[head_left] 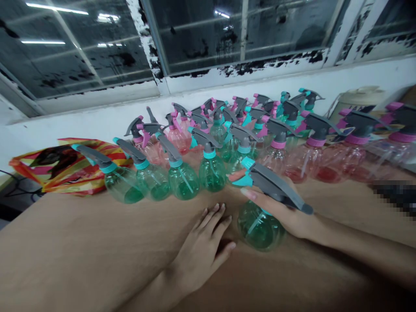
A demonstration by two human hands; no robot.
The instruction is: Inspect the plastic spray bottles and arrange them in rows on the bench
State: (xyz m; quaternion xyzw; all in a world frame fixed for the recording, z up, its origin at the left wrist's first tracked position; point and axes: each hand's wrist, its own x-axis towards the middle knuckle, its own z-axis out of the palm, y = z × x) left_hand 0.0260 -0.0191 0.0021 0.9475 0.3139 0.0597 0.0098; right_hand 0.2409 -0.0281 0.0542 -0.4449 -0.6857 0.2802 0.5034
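Note:
My right hand (pixel 295 216) is wrapped round the neck of a green spray bottle (pixel 260 232), whose grey head and turquoise nozzle stick out above the fingers. The bottle rests on or just over the wooden table (pixel 97 251); I cannot tell which. Flat on the tabletop to its left lies my left hand (pixel 204 247), fingers spread and holding nothing. Beyond the hands stands a front row of spray bottles, with green ones (pixel 183 182) on the left and pink ones (pixel 295 169) on the right.
More spray bottles (pixel 217 117) crowd behind the front row, near the white wall. A red and yellow striped bag (pixel 81 182) sits at the left table edge. At the back right is a cream-coloured jug (pixel 357 102); a dark blurred object (pixel 396 195) lies at the right.

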